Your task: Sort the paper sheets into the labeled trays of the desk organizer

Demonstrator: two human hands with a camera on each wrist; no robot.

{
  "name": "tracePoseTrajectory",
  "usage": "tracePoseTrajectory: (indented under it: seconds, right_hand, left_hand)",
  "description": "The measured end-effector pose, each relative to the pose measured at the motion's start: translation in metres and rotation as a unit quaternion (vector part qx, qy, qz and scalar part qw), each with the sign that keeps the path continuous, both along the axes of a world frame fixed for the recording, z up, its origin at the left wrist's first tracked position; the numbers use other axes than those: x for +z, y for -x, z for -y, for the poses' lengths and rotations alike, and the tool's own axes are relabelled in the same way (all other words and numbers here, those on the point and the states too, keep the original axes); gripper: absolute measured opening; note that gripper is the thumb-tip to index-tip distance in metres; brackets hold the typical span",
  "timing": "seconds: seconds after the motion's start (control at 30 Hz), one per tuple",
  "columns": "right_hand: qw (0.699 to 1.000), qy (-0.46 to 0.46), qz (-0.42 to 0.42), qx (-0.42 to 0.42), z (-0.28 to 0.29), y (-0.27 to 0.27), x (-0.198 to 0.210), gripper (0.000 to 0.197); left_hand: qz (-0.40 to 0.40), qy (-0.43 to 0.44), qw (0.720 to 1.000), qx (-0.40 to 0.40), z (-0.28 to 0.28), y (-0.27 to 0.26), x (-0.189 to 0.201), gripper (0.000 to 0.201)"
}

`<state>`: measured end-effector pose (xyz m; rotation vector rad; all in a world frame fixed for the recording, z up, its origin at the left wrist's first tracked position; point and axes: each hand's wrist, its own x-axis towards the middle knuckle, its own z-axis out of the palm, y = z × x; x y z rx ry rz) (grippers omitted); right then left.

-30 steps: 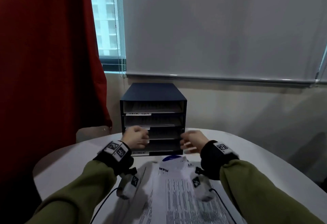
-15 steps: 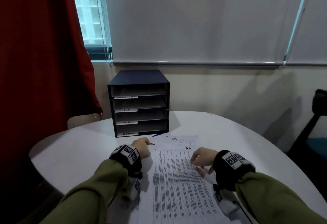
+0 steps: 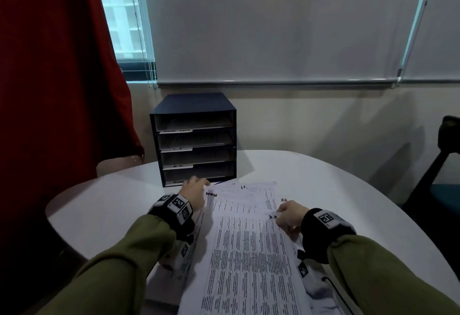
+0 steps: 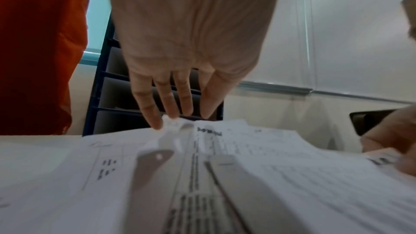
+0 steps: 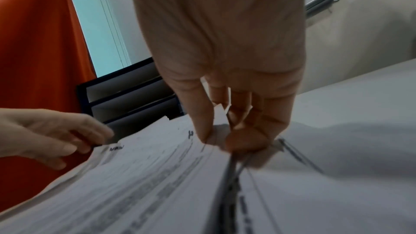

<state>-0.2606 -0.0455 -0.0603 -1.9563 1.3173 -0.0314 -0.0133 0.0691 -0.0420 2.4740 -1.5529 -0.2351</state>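
Hands at the far edge of the white printed paper sheets (image 3: 245, 240).
Left hand (image 3: 193, 191), fingers straight, touches their top-left corner before the dark four-tray desk organizer (image 3: 195, 138); right hand (image 3: 288, 216) pinches the right edge.

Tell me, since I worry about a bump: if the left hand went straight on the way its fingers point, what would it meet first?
Most likely the organizer: the left hand points at its bottom tray, just beyond the papers. How close it already is I cannot tell.

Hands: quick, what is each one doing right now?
Left hand: open, straight fingers touching the paper sheets.
Right hand: pinching a sheet corner.
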Motion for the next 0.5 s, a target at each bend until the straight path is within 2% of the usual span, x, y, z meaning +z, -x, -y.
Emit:
tracePoseTrajectory:
  seconds: [0.07,0.13,0.3,0.4,0.5]
  right_hand:
    - [1.0,0.0,0.001,0.001,0.0,0.002,-0.005,0.034]
    - [1.0,-0.003,0.015,-0.005,0.001,0.004,-0.006,0.04]
    - [0.995,-0.052,0.069,-0.043,0.006,0.007,-0.002,0.024]
    - [0.986,-0.096,0.122,-0.058,0.01,0.005,0.004,0.019]
    - [0.983,-0.11,0.14,-0.052,0.008,-0.005,0.008,0.02]
  left_hand:
    - [0.045,-0.045,0.998,-0.008,0.005,-0.005,-0.002,0.055]
    - [0.066,-0.06,0.996,-0.015,0.008,-0.008,-0.003,0.054]
    - [0.088,0.069,0.993,0.028,0.005,-0.019,-0.002,0.03]
    - [-0.001,0.102,0.994,0.04,-0.001,-0.03,0.001,0.012]
    - [-0.098,0.113,0.988,0.045,-0.013,-0.036,0.004,0.005]
